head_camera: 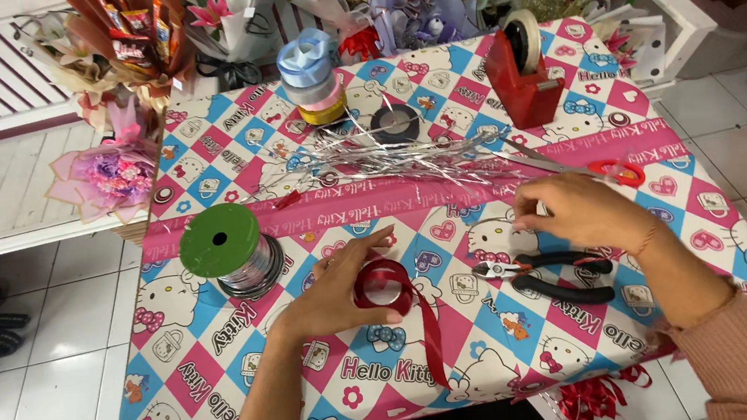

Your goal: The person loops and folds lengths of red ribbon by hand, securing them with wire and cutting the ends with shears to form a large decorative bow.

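My left hand grips a roll of dark red ribbon on the patterned tablecloth. A loose red strand trails from the roll toward the table's near edge. My right hand hovers over the cloth with fingers curled, and something thin and pale shows at its fingertips; I cannot tell what. Black-handled pliers lie just below it. Scissors with red handles lie beyond that hand. A bundle of silver tinsel strands lies across the middle.
A spool with a green top stands at the left. Stacked ribbon rolls, a black tape roll and a red tape dispenser sit at the back. Bouquets crowd the far side and left. White tiled floor surrounds the table.
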